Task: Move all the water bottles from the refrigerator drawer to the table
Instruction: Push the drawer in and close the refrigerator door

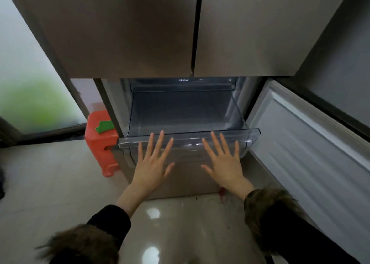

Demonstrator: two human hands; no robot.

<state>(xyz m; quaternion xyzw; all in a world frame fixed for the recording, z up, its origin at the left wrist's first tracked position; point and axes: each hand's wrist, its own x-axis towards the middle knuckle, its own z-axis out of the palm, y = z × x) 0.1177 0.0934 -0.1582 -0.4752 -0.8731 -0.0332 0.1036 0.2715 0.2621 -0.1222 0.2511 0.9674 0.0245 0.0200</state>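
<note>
Now both my left hand [153,163] and my right hand [225,162] lie flat, fingers spread, grasping nothing, against the front of the clear, stiff, slippery-looking plastic refrigerator drawer [248,136], which stands pulled out with no water bottles visible inside.

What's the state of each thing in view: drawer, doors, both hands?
refrigerator drawer: pulled out, no bottles visible inside
lower right door: swung open
upper doors: closed
left hand: fingers straight and spread, against the drawer front
right hand: fingers straight and spread, against the drawer front
</note>
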